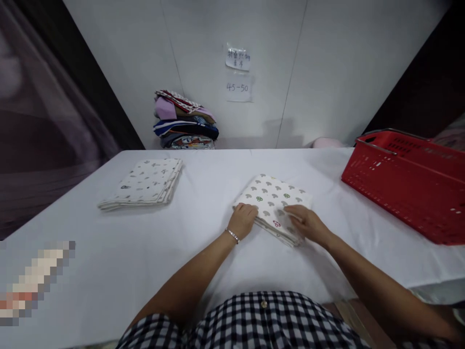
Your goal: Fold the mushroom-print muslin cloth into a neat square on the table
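Observation:
A folded white cloth with grey, green and red prints [273, 196] lies on the white table [203, 252] in front of me. My left hand [242, 219], with a bracelet at the wrist, rests on its near left corner with the fingers curled over the edge. My right hand [305, 222] lies on the cloth's near right part, fingers stretched toward the left and pressed flat on the fabric. A second folded white cloth with small prints [145, 183] sits apart at the left of the table.
A red plastic basket [407, 184] with a metal handle stands at the table's right side. A pile of folded coloured fabrics [183, 121] leans at the back wall, below two paper notes [238, 72]. A blurred patch covers the lower left.

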Motion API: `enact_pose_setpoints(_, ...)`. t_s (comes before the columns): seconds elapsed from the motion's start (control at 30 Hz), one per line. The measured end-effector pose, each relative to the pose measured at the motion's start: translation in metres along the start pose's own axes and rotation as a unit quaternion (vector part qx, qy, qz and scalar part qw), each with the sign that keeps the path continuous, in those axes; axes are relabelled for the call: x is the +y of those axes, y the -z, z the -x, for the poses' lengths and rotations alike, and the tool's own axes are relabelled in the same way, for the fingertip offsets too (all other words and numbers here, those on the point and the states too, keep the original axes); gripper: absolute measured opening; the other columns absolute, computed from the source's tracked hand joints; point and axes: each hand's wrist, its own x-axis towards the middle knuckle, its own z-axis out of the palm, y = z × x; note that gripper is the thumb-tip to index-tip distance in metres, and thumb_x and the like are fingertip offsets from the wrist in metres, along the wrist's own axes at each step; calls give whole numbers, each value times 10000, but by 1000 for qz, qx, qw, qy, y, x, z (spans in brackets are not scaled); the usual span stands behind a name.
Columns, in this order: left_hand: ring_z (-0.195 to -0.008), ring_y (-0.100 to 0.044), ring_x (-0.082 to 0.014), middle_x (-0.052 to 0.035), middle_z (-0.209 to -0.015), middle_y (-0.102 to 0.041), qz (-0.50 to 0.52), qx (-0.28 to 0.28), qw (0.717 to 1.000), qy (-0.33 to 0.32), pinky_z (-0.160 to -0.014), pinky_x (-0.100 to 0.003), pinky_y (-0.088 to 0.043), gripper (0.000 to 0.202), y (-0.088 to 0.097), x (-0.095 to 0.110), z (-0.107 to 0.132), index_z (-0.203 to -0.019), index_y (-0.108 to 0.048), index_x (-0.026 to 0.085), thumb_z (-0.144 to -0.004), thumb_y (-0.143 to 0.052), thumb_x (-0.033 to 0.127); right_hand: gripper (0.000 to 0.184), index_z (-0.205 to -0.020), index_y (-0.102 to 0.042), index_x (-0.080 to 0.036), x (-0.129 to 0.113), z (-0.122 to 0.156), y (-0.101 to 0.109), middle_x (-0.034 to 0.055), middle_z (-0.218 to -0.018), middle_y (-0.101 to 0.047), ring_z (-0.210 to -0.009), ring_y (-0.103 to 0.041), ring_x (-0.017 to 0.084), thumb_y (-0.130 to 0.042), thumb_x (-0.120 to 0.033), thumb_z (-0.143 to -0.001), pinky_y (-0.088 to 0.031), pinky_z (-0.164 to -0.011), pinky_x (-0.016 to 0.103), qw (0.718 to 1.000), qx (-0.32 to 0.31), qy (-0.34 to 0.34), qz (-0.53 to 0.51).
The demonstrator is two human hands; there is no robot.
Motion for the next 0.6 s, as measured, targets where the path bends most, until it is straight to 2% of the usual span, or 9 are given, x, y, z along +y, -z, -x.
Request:
enact_pose_setpoints(0.1,-893,-520,-222,-79,-943,-602,-11,28,997,76,-769,-371,-389,108,7,8,3,-863,-545,185,-797,-488,120,335,-1070,-631,-202,34,-35,4,62,-1133,-625,-1073,-545,214,-405,-181,-824,-434,-927,381,993,60,-82,68)
enact_pose_setpoints(0.17,-866,-523,-230,-82,-903,-596,1,34,987,158,-731,-364,-398,40,10,14,5,-820,-541,180,-784,-547,194,329,-1063,-630,-184,53,-57,4,75,-1138,-622,-1064,-543,216,-397,-189,-832,-418,-918,353,986,42,-119,105)
enact_pose_setpoints(0.23,-786,-545,-209,-60,-824,-603,56,13,964,259,-671,-332,-409,94,11,20,8,-759,-533,183,-781,-574,265,312,-1058,-627,-175,66,-76,3,92,-1104,-633,-1012,-563,213,-404,-241,-851,-424,-854,310,978,-10,-163,128)
enact_pose_setpoints(0.3,-685,-560,-172,-23,-728,-610,145,-25,921,360,-605,-286,-407,153,9,25,8,-706,-535,187,-781,-579,313,314,-1048,-629,-170,72,-90,2,108,-1046,-649,-957,-582,211,-420,-313,-862,-421,-789,282,968,-50,-201,139)
enact_pose_setpoints(0.4,-524,-544,-117,3,-667,-625,288,-71,831,470,-511,-238,-393,194,2,30,5,-683,-555,180,-786,-566,344,349,-1049,-632,-162,75,-104,-3,116,-1013,-656,-941,-585,212,-441,-385,-859,-409,-752,269,964,-60,-218,140)
enact_pose_setpoints(0.5,-365,-466,-71,0,-655,-638,395,-87,741,536,-410,-216,-359,187,-6,31,-2,-707,-562,157,-796,-552,321,366,-1030,-640,-165,78,-112,-7,105,-992,-661,-914,-588,203,-451,-425,-856,-404,-723,257,964,-62,-219,136)
enact_pose_setpoints(0.6,-319,-438,-59,-1,-617,-635,439,-91,689,569,-364,-203,-336,175,-11,31,-9,-705,-573,141,-789,-568,294,349,-960,-649,-176,81,-115,-11,91,-967,-664,-875,-591,191,-417,-424,-878,-398,-696,256,964,-62,-220,136)
